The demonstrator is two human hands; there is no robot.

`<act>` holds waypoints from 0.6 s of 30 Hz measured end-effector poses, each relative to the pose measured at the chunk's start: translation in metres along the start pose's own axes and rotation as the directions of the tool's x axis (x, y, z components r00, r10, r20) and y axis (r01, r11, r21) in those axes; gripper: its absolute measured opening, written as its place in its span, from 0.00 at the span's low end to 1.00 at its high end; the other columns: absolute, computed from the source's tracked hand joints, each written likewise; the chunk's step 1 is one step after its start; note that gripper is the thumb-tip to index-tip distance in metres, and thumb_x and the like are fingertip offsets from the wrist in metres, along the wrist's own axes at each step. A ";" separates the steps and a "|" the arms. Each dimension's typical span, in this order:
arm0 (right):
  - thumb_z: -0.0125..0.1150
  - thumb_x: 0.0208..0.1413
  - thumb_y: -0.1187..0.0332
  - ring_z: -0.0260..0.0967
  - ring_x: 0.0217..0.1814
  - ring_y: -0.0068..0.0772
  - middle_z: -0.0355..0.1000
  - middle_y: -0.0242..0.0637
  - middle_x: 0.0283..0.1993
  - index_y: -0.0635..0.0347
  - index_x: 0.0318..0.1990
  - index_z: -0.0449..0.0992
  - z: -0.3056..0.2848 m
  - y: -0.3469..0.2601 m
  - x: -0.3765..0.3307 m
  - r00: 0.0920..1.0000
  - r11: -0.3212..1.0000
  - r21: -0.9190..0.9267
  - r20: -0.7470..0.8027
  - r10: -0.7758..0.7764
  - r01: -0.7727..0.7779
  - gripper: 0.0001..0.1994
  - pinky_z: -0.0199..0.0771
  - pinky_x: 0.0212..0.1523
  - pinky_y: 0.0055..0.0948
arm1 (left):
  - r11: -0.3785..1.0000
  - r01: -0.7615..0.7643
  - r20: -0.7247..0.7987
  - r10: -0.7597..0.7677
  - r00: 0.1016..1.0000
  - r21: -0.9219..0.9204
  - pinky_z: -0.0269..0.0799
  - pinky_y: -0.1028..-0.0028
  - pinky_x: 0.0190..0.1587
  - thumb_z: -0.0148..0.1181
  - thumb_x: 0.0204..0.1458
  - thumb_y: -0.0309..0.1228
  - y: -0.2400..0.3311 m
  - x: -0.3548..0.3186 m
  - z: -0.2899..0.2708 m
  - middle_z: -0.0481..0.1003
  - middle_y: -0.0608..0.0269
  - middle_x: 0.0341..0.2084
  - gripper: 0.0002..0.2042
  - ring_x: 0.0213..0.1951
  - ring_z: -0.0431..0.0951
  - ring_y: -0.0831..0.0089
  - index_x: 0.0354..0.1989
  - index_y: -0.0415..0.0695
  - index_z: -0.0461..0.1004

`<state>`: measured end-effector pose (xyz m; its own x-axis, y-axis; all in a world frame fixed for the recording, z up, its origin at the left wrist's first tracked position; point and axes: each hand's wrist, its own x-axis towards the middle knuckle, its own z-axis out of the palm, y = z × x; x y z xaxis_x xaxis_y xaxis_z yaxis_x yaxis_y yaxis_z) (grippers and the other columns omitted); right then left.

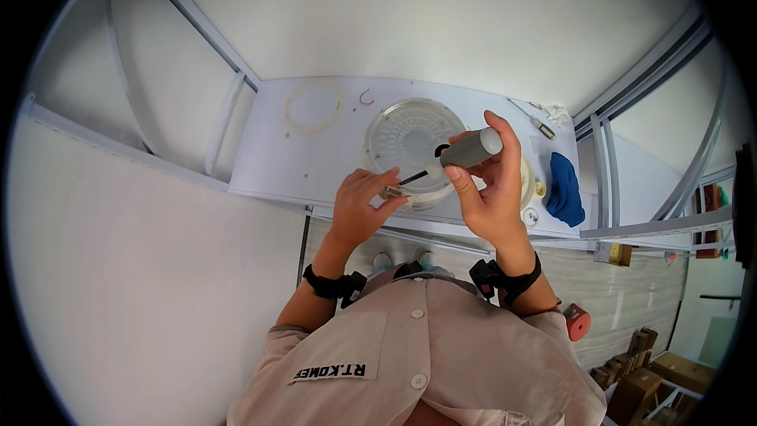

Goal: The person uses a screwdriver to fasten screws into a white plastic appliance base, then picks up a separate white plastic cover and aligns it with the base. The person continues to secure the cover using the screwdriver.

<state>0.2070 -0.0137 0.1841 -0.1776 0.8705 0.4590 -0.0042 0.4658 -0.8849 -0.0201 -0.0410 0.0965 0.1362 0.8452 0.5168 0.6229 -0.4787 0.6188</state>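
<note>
Taking the round clear lid (410, 138) on the white counter (272, 158) as the landmark: far to its left, flat on the counter, lies a thin pale ring (314, 106), and between ring and lid sits a small red hook (366, 97). The lid is a ribbed, see-through disc with a dark hole near its right side; whether anything is under it cannot be made out.

At the lid's lower left edge the left hand (361, 205) has its fingers (384, 183) pinched shut on a small metal part (392, 192), mostly hidden by the fingertips. Just right of that, over the lid's lower right edge, the right hand (489, 189) has its fingers wrapped closed around the grey handle of a screwdriver (465, 151); its dark shaft slants down and left, the tip meeting the part in the left hand.

Right of the lid, behind the right hand, a cream round piece (527, 181) shows only as a sliver. Further right lie a blue cloth (564, 189) and, above it, a slim metal tool (538, 121) beside a crumpled white scrap (557, 113). Both wrists wear black bands (331, 284).
</note>
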 end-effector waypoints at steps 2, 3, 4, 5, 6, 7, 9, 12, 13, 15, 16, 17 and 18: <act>0.67 0.61 0.77 0.76 0.58 0.36 0.73 0.45 0.58 0.59 0.74 0.55 0.001 0.000 0.000 1.000 1.000 -0.009 0.002 -0.001 0.001 0.37 0.81 0.52 0.34 | 1.000 0.009 0.018 -0.009 1.000 -0.007 0.76 0.64 0.43 0.79 0.41 0.31 0.001 0.000 -0.001 0.85 0.65 0.36 0.26 0.37 0.80 0.63 0.53 0.44 0.82; 0.67 0.61 0.77 0.76 0.58 0.36 0.73 0.45 0.58 0.59 0.75 0.55 0.001 0.000 0.000 1.000 1.000 -0.012 0.007 -0.002 0.002 0.37 0.81 0.53 0.34 | 1.000 -0.003 0.016 0.003 1.000 -0.005 0.76 0.64 0.43 0.79 0.40 0.31 0.000 -0.001 -0.001 0.85 0.65 0.37 0.27 0.37 0.80 0.63 0.53 0.44 0.82; 0.67 0.61 0.77 0.76 0.58 0.36 0.73 0.45 0.58 0.59 0.75 0.55 0.002 -0.001 0.001 1.000 1.000 -0.015 0.012 -0.003 0.003 0.37 0.81 0.53 0.34 | 1.000 -0.015 0.014 0.015 1.000 -0.004 0.76 0.65 0.43 0.80 0.40 0.30 -0.001 -0.002 0.000 0.85 0.66 0.38 0.27 0.37 0.79 0.64 0.53 0.44 0.82; 0.67 0.61 0.77 0.76 0.58 0.35 0.73 0.45 0.58 0.59 0.75 0.55 0.002 -0.001 0.001 1.000 1.000 -0.025 0.017 -0.004 0.004 0.37 0.82 0.52 0.34 | 1.000 -0.027 0.013 0.027 1.000 -0.004 0.76 0.65 0.43 0.80 0.39 0.30 -0.002 -0.002 0.000 0.85 0.66 0.39 0.28 0.37 0.79 0.64 0.54 0.44 0.82; 0.67 0.60 0.77 0.76 0.58 0.35 0.72 0.45 0.59 0.60 0.75 0.55 0.002 -0.001 0.002 1.000 0.999 -0.036 0.021 -0.005 0.005 0.37 0.82 0.52 0.34 | 1.000 -0.023 0.017 0.023 1.000 -0.004 0.76 0.65 0.43 0.80 0.39 0.30 -0.002 -0.002 0.000 0.85 0.67 0.39 0.27 0.37 0.79 0.64 0.53 0.44 0.82; 0.67 0.60 0.77 0.76 0.58 0.35 0.72 0.45 0.59 0.60 0.75 0.55 0.002 -0.001 0.003 1.000 0.999 -0.046 0.026 -0.006 0.007 0.37 0.82 0.52 0.34 | 1.000 -0.019 0.021 0.019 1.000 -0.004 0.76 0.65 0.43 0.80 0.39 0.30 -0.002 -0.002 -0.001 0.85 0.67 0.39 0.27 0.37 0.79 0.64 0.53 0.44 0.82; 0.68 0.60 0.77 0.77 0.56 0.34 0.72 0.46 0.60 0.60 0.74 0.56 0.004 -0.001 0.004 1.000 0.998 -0.057 0.016 -0.016 0.017 0.37 0.83 0.50 0.33 | 1.000 -0.025 0.029 0.024 0.999 0.006 0.76 0.64 0.43 0.80 0.39 0.30 -0.002 -0.002 -0.001 0.85 0.66 0.39 0.26 0.37 0.79 0.63 0.52 0.44 0.83; 0.70 0.58 0.76 0.78 0.53 0.32 0.72 0.46 0.61 0.61 0.73 0.60 0.007 -0.004 0.007 0.999 0.996 -0.082 0.023 -0.025 0.027 0.36 0.84 0.48 0.32 | 0.996 -0.064 0.035 0.062 0.997 0.055 0.76 0.64 0.43 0.79 0.40 0.31 -0.001 -0.002 -0.002 0.85 0.65 0.38 0.24 0.37 0.79 0.62 0.50 0.44 0.83; 0.71 0.57 0.76 0.78 0.51 0.32 0.72 0.46 0.62 0.61 0.72 0.61 0.007 -0.005 0.008 0.999 0.995 -0.091 0.029 -0.027 0.029 0.36 0.84 0.47 0.31 | 0.993 -0.086 0.035 0.083 0.996 0.083 0.76 0.64 0.43 0.79 0.40 0.31 0.001 -0.001 -0.003 0.85 0.64 0.37 0.24 0.37 0.79 0.62 0.49 0.44 0.83; 0.73 0.56 0.75 0.78 0.49 0.31 0.72 0.46 0.63 0.61 0.71 0.63 0.009 -0.005 0.009 0.998 0.993 -0.110 0.043 -0.036 0.040 0.36 0.85 0.46 0.30 | 0.988 -0.109 0.035 0.106 0.994 0.105 0.76 0.63 0.42 0.79 0.41 0.31 0.002 -0.001 -0.003 0.85 0.63 0.37 0.23 0.37 0.79 0.61 0.49 0.44 0.84; 0.74 0.55 0.75 0.79 0.48 0.31 0.72 0.46 0.63 0.61 0.70 0.64 0.010 -0.005 0.009 0.998 0.992 -0.119 0.050 -0.040 0.046 0.36 0.85 0.46 0.30 | 0.989 -0.110 0.032 0.107 0.994 0.099 0.76 0.63 0.42 0.79 0.41 0.31 0.001 -0.001 -0.003 0.85 0.62 0.36 0.23 0.37 0.79 0.61 0.49 0.44 0.83; 0.75 0.55 0.74 0.79 0.47 0.31 0.72 0.46 0.64 0.61 0.70 0.64 0.010 -0.005 0.010 0.998 0.991 -0.126 0.047 -0.043 0.048 0.36 0.85 0.46 0.30 | 0.990 -0.109 0.029 0.107 0.994 0.094 0.76 0.63 0.42 0.79 0.41 0.31 0.000 -0.001 -0.003 0.84 0.62 0.36 0.22 0.37 0.79 0.60 0.49 0.43 0.83; 0.75 0.54 0.74 0.79 0.47 0.31 0.72 0.46 0.64 0.61 0.70 0.65 0.011 -0.004 0.010 0.998 0.990 -0.132 0.044 -0.045 0.051 0.36 0.85 0.46 0.30 | 0.991 -0.106 0.030 0.104 0.994 0.084 0.76 0.63 0.42 0.78 0.42 0.31 0.000 -0.001 -0.003 0.84 0.62 0.36 0.22 0.37 0.79 0.60 0.49 0.43 0.83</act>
<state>0.1940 -0.0089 0.1915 -0.2202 0.8407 0.4947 0.1169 0.5262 -0.8423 -0.0224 -0.0425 0.0971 0.2230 0.7977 0.5603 0.6671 -0.5440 0.5090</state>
